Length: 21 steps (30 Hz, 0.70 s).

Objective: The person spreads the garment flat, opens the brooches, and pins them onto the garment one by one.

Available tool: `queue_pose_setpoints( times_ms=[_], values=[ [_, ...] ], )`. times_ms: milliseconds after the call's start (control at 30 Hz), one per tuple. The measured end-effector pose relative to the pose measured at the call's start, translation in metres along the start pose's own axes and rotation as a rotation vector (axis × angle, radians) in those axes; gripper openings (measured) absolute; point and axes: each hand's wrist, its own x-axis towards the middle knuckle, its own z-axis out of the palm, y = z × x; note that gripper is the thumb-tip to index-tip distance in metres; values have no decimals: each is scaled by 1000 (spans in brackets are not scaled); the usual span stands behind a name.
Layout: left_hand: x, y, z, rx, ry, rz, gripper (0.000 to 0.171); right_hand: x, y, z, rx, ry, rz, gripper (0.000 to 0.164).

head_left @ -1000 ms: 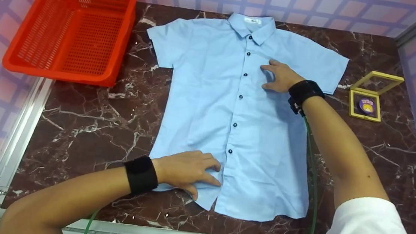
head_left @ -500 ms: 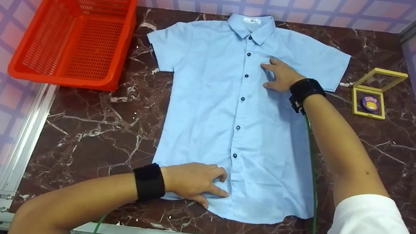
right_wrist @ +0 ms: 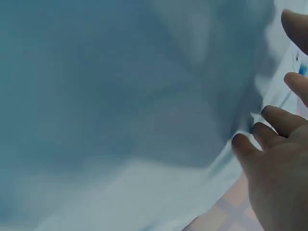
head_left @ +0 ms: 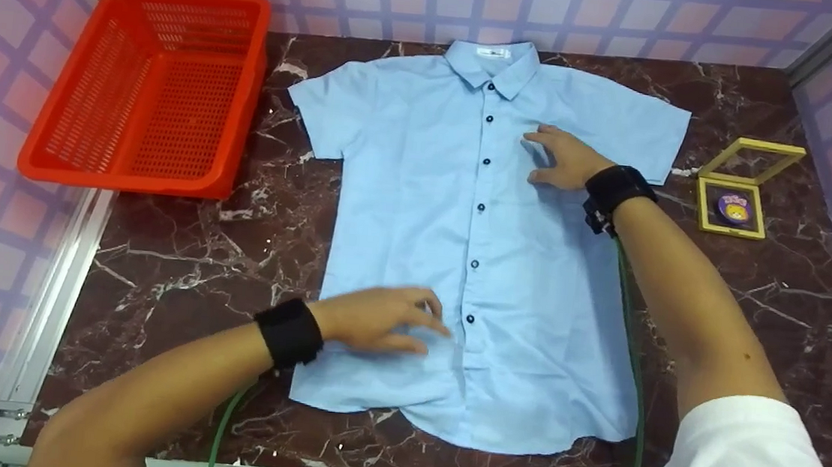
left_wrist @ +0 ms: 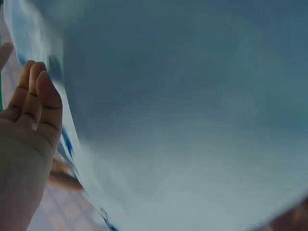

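A light blue short-sleeved shirt (head_left: 410,210) lies spread front up on the table, its collar at the far side and its dark buttons running down the middle. Over its lower left half is my left hand (head_left: 378,319), slightly blurred, with fingers spread loosely and nothing in them. My right hand (head_left: 567,159) rests its fingertips on the chest, right of the button row. In the left wrist view, pale cloth fills most of the picture beside the left hand (left_wrist: 31,115). The right wrist view has the fingertips of the right hand (right_wrist: 279,159) at the cloth.
At the far left stands a red plastic basket (head_left: 238,128) with perforated sides. A small yellow frame box (head_left: 730,229) with its lid up and a round purple badge inside sits to the right. Patterned walls (head_left: 436,2) border the dark marble table (head_left: 175,318).
My left hand has come off the area by the hem and moved up the shirt, so the lower left hem now shows. My right hand stays on the chest. The head view has shifted slightly.
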Motion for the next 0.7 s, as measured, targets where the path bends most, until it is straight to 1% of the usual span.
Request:
queue_pose_setpoints(
  times_ms=[67, 167, 267, 400, 500, 600, 667, 700],
  values=[
    [3, -16, -15, -32, 68, -81, 38, -10, 8, -4, 22, 44, -18, 66],
    [7, -41, -39, -38, 165, -201, 35, -30, 22, -9, 40, 125, -21, 58],
    [12, -63, -58, -16, 251, -279, 34, -53, 41, -11, 62, 221, -1, 48],
    [20, -89, -79, -7, 355, -338, 33, -89, 67, -15, 89, 319, 80, 38],
    [28, -103, -91, -32, 414, -377, 32, -117, 84, -18, 89, 356, 145, 36],
    [36, -114, -101, -45, 442, -411, 32, -142, 98, -21, 84, 362, 211, 38],
    [43, -119, -107, -34, 450, -452, 32, -156, 105, -22, 79, 364, 258, 39],
    [47, -122, -111, -15, 451, -480, 32, -163, 108, -23, 64, 360, 282, 40]
  ],
)
